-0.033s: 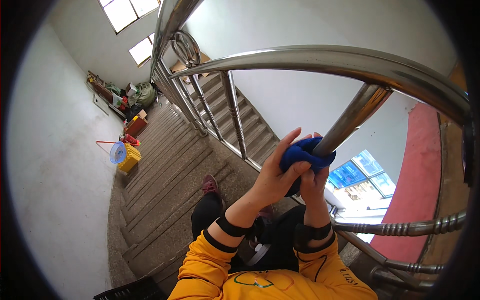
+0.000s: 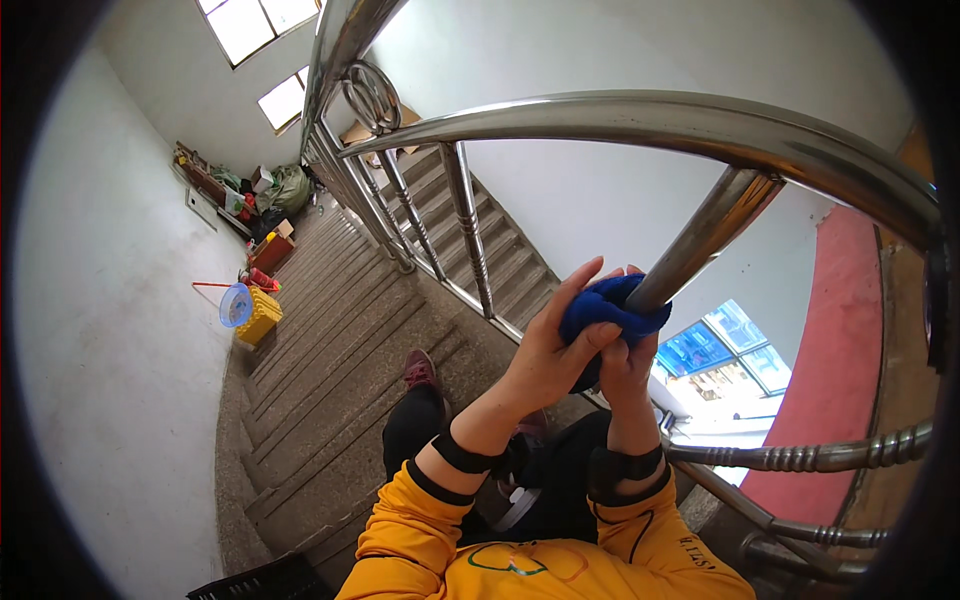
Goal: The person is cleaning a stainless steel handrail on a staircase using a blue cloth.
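A blue cloth is wrapped around a slanting metal baluster of the stair railing. My left hand closes on the cloth from the left, its thumb pressed across the front and its fingers reaching up behind. From below and to the right, my right hand grips the same cloth, with part of its fingers hidden behind the fabric. Both hands meet at the wrap, under the shiny metal handrail that curves overhead.
Stone steps run along the left. By the wall stand a yellow bucket and a pale blue basin. Bags and clutter lie farther off. Other balusters line the railing, and another flight lies beyond it.
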### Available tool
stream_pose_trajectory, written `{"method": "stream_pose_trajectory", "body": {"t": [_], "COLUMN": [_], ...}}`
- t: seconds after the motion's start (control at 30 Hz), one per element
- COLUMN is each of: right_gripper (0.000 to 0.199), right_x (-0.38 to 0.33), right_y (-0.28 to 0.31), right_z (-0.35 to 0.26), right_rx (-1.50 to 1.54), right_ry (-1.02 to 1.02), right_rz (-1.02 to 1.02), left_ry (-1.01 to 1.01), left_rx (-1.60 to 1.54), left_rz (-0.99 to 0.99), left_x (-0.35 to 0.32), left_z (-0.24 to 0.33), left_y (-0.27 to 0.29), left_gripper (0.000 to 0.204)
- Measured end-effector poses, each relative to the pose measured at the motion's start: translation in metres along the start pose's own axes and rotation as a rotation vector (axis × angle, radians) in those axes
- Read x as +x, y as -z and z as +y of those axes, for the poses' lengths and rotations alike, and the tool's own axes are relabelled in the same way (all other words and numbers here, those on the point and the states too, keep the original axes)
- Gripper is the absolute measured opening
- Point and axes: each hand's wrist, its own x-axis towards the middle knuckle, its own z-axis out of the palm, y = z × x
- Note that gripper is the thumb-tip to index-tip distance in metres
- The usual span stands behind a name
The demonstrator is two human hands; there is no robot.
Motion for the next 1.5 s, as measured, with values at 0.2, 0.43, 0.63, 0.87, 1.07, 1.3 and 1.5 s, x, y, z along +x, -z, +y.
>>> {"method": "stream_pose_trajectory", "body": {"t": [0.2,0.43,0.63,0.87,1.07,1.3,1.5], "right_gripper": [0.055,0.049,0.044,0.046,0.055,0.052,0.043], "right_x": [-0.003,0.002,0.027,0.039,0.016,0.003,0.024], "right_y": [-0.001,-0.005,-0.006,-0.019,-0.005,-0.002,-0.013], "right_z": [0.003,-0.01,-0.039,-0.056,-0.01,-0.028,-0.06], "right_rx": [-0.04,-0.188,-0.24,-0.256,-0.355,-0.368,-0.37], "right_ry": [0.027,0.123,0.232,0.253,0.223,0.081,0.148], "right_rz": [0.041,0.097,0.091,0.147,0.159,0.037,0.085], "left_ry": [0.091,0.094,-0.031,-0.123,-0.046,0.003,-0.136], "left_rx": [-0.009,0.039,0.09,0.086,0.111,0.132,0.158], "left_rz": [-0.104,-0.003,0.024,0.053,0.076,0.121,0.097], "left_x": [0.002,0.008,0.02,0.026,0.01,-0.002,0.02], "left_z": [-0.002,0.02,0.058,0.069,0.03,0.02,0.061], "left_y": [0.003,-0.005,-0.018,-0.02,-0.015,-0.015,-0.023], "left_gripper": [0.057,0.047,0.041,0.039,0.035,0.035,0.038]}}
